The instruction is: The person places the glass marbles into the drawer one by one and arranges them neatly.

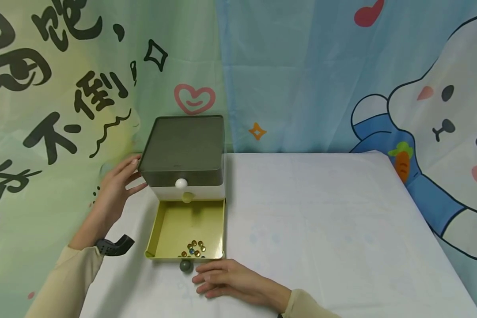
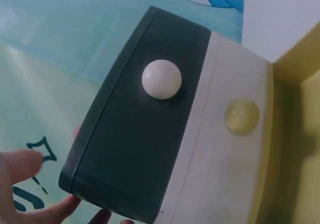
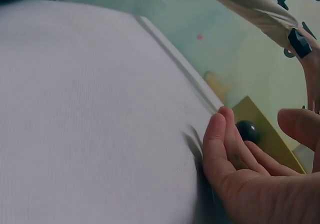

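A small desktop drawer box (image 1: 183,145) has a dark top drawer with a white knob (image 2: 161,79), and a white drawer (image 2: 222,83) with a yellow knob beneath. Its yellow-green bottom drawer (image 1: 175,221) is pulled out. Near that drawer's front lie several small amber beads (image 1: 194,243) and a blue one. My left hand (image 1: 117,190) is at the box's left side, fingertips right at its wall and thumb apart. Close by the dark green knob (image 1: 186,266) of the bottom drawer is my right hand (image 1: 236,280), fingers loosely extended and holding nothing.
The box stands on a white-covered table (image 1: 322,238), towards its left edge. Behind it hangs a printed curtain (image 1: 286,79) with a cartoon rabbit at the right. A dark strap (image 1: 113,245) is around the left wrist.
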Demonstrator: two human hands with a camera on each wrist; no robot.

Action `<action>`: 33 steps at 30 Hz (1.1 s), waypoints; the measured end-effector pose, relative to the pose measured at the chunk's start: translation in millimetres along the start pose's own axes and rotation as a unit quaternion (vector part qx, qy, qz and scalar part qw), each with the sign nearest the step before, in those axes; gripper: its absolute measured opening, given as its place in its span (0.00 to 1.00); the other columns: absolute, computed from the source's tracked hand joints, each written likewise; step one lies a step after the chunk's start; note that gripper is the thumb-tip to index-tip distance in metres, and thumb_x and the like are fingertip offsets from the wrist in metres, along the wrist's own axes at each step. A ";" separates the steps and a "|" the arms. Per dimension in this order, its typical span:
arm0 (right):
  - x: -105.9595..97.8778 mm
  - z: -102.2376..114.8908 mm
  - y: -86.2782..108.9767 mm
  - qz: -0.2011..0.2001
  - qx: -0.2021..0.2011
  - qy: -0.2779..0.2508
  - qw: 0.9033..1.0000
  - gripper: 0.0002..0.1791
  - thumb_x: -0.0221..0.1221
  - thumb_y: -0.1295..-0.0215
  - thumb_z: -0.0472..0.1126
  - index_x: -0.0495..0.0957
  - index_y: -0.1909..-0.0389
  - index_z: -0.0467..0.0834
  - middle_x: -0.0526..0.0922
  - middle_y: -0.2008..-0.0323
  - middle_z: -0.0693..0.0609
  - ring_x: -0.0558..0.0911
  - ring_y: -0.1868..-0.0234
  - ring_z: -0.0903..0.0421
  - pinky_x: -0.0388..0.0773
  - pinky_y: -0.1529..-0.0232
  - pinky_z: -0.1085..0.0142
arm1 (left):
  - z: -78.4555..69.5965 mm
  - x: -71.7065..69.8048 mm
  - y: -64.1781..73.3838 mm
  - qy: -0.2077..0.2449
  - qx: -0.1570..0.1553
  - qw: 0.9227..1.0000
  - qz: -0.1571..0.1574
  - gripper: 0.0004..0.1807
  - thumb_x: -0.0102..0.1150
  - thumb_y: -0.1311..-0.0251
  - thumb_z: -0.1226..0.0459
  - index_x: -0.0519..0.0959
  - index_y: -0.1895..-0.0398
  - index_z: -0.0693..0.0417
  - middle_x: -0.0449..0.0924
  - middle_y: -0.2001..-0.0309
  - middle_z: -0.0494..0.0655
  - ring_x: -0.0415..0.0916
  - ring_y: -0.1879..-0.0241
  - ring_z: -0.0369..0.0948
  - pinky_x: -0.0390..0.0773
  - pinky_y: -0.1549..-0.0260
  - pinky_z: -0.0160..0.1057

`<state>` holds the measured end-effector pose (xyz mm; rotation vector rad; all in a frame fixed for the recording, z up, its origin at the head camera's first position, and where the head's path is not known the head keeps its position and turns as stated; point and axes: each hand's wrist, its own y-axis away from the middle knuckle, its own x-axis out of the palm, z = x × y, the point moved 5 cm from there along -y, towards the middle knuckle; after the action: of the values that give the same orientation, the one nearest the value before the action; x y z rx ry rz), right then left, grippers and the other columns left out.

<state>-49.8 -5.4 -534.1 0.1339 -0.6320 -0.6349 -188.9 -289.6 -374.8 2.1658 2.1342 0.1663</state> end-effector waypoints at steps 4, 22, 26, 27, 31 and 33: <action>0.2 -2.0 -4.0 -0.012 -0.005 -0.022 1.000 0.28 0.55 0.20 0.41 0.67 0.27 0.32 0.78 0.32 0.36 0.86 0.40 0.48 0.83 0.40 0.58 | -1.1 1.0 -2.8 -0.031 -0.005 1.000 -0.002 0.37 0.56 0.25 0.48 0.59 0.18 0.45 0.67 0.36 0.32 0.67 0.37 0.36 0.82 0.48 0.30; 5.1 9.7 -22.0 -0.077 -0.024 -0.070 0.994 0.28 0.55 0.21 0.38 0.67 0.27 0.28 0.78 0.34 0.34 0.86 0.44 0.53 0.83 0.40 0.58 | 4.1 -1.8 -2.5 -0.030 0.016 0.999 -0.013 0.35 0.58 0.25 0.52 0.61 0.19 0.46 0.65 0.34 0.36 0.71 0.41 0.33 0.83 0.50 0.29; 5.3 4.2 -29.5 -0.086 -0.020 -0.088 0.992 0.25 0.56 0.22 0.37 0.70 0.30 0.29 0.82 0.37 0.37 0.87 0.47 0.55 0.84 0.41 0.59 | 4.6 -1.1 -2.4 -0.026 0.018 0.999 -0.013 0.35 0.58 0.25 0.52 0.61 0.19 0.46 0.65 0.33 0.37 0.72 0.41 0.33 0.83 0.50 0.29; 5.0 2.5 -31.2 -0.087 -0.018 -0.095 0.991 0.25 0.55 0.21 0.37 0.71 0.30 0.29 0.82 0.38 0.38 0.87 0.46 0.55 0.83 0.41 0.59 | 4.7 -0.9 -2.4 -0.025 0.018 0.999 -0.013 0.35 0.58 0.25 0.52 0.61 0.19 0.46 0.65 0.33 0.36 0.72 0.41 0.33 0.83 0.50 0.29; 5.5 -3.2 -37.5 -0.092 -0.010 -0.126 0.988 0.24 0.53 0.20 0.38 0.70 0.29 0.30 0.82 0.37 0.38 0.86 0.42 0.53 0.82 0.38 0.58 | 5.7 -0.6 -2.8 -0.022 0.022 0.999 -0.013 0.35 0.58 0.25 0.52 0.62 0.19 0.46 0.66 0.34 0.35 0.72 0.41 0.33 0.83 0.50 0.29; 6.4 -5.4 -40.4 -0.095 -0.009 -0.140 0.986 0.25 0.51 0.19 0.38 0.67 0.28 0.30 0.80 0.35 0.36 0.85 0.39 0.50 0.79 0.34 0.55 | 6.2 -0.4 -3.0 -0.021 0.023 0.999 -0.013 0.34 0.58 0.25 0.52 0.62 0.19 0.46 0.67 0.35 0.35 0.72 0.41 0.34 0.83 0.50 0.29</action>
<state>-63.3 -42.0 -547.4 0.0879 -0.8907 -0.8517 -191.0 -289.9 -381.4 2.1463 2.1626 0.0689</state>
